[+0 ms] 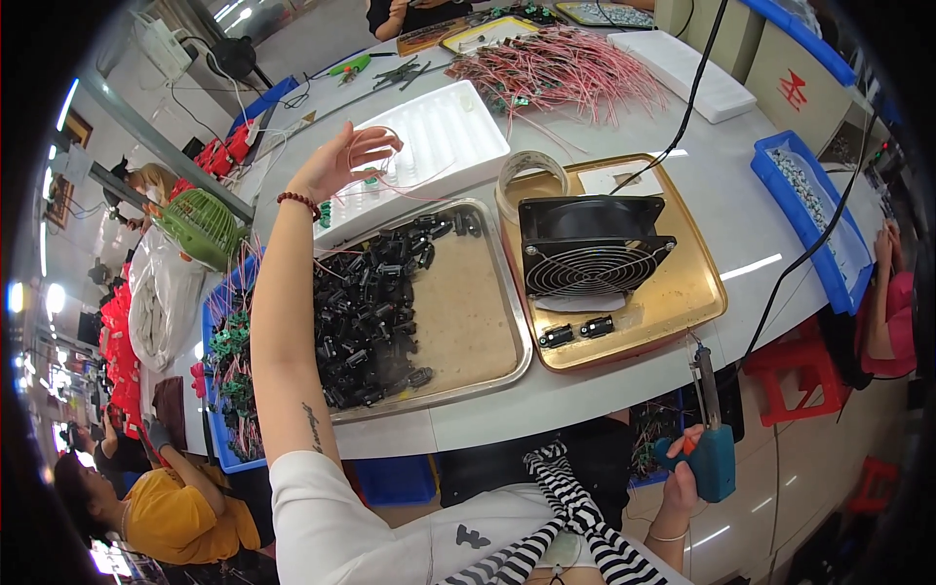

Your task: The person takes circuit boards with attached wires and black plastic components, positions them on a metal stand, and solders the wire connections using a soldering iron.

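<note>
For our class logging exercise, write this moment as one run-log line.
left hand: at white foam tray, hold unclear | right hand: gripping teal soldering gun | metal tray: black parts | gold tray: black fan

I make out a bold red character (792,90) on the flat-sided beige box (821,94). From here, the dark printed mark (473,537) on the white fabric shirt (414,548) and dark forearm tattoo (311,427) stay unreadable.
</note>
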Available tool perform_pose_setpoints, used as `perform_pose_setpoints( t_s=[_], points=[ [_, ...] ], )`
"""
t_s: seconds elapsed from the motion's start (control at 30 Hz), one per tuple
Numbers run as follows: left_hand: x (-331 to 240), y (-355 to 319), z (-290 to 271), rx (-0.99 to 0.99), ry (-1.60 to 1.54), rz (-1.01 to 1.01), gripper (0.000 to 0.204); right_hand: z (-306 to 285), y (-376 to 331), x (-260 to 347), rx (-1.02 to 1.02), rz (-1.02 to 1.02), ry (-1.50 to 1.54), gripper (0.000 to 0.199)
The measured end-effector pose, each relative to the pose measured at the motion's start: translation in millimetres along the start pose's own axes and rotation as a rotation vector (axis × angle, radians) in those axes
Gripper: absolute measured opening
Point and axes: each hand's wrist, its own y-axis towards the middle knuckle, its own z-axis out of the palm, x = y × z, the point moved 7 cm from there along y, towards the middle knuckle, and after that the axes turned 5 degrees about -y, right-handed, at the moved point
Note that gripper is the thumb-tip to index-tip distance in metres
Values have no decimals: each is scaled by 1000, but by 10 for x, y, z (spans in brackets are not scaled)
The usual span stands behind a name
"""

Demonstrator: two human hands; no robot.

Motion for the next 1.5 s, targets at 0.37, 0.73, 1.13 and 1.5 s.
perform_pose_setpoints(
  t_s=[0.37,0.73,1.13,1.5],
  points=[
    [331,119,-704,-411,808,-187,32,8,-24,-33,17,-5,-2,49],
    [268,114,-521,-443,1332,76,16,17,-5,-57,12,16,8,49],
    [-259,35,-672,-512,757,580,15,9,-10,-72,-1,-5,2,49],
    [-1206,-1113,932,-608,332,1176,16,23,-8,-30,13,-29,14,49]
  ],
)
